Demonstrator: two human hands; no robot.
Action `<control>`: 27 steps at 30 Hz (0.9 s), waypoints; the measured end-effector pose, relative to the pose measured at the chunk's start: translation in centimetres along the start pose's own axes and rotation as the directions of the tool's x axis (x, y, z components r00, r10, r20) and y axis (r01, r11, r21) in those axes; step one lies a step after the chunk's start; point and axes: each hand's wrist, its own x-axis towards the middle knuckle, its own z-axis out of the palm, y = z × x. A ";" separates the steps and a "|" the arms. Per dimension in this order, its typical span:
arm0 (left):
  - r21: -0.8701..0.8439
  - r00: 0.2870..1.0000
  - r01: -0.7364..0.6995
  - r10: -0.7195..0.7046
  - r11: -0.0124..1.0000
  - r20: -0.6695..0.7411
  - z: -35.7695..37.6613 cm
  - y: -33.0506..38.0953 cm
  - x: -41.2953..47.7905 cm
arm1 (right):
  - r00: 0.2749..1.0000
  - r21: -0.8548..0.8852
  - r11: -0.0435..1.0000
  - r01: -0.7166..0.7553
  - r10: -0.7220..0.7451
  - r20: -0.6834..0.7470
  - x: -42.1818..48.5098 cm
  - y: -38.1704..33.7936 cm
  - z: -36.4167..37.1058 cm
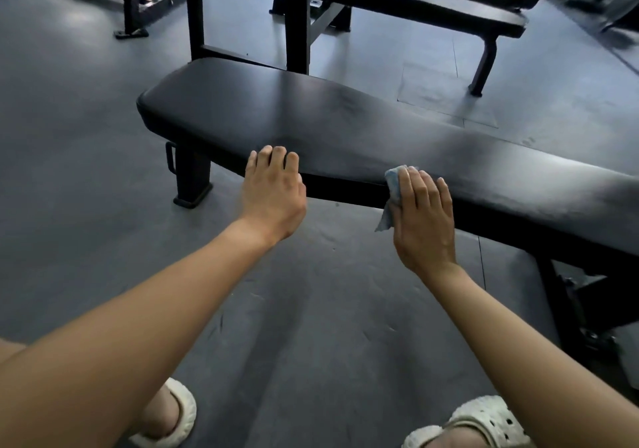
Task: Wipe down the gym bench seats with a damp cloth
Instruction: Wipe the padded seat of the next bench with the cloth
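A small pale blue crumpled cloth point(392, 184) is lying against the near edge of a long black padded vinyl counter point(345, 126), with a loose corner hanging down below the pad. The right hand point(423, 219) is pressing it there, its fingers point(413, 184) lying nearly straight and close together over the cloth and reaching onto the top of the pad; the thumb is hidden, so whether it is pinching the fabric cannot be told.

The left hand point(273, 195) is resting on the same near edge, well apart from the cloth and farther towards the wide end of the counter. Its fingertips point(266, 155) are bending loosely onto the top of the pad and are holding nothing.

The counter is running across the view on a black square metal leg point(193, 178), and black steel uprights point(295, 15) are standing just behind its wide end. A second black flat padded bench point(432, 8) is standing beyond them. Everything is sitting on a dark grey rubber floor point(69, 171). At the bottom edge, the person's feet are showing in cream foam clogs point(484, 420).
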 end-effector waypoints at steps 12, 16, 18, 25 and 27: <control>-0.003 0.999 -0.018 0.017 1.000 -0.039 0.4 -0.2 -0.2 | 0.971 0.246 0.960 0.134 -0.177 0.161 4.5 -4.8 -1.0; -0.023 0.999 -0.025 0.024 0.999 -0.032 0.4 -0.5 -0.2 | 0.991 0.157 0.982 0.106 -0.118 0.069 2.8 -2.3 -0.8; -0.033 0.999 -0.033 0.033 0.999 -0.023 0.3 -0.7 -0.3 | 0.997 0.125 0.990 0.064 -0.068 0.032 2.2 -1.8 -0.6; -0.079 0.996 -0.087 0.084 0.993 -0.035 -0.5 -1.8 -0.2 | 0.998 0.143 0.989 -0.044 0.037 0.053 4.9 -6.4 0.0; -0.105 0.994 -0.107 0.103 0.989 -0.040 -0.7 -2.4 -0.1 | 0.991 0.152 0.988 0.019 -0.038 0.125 6.4 -8.8 0.0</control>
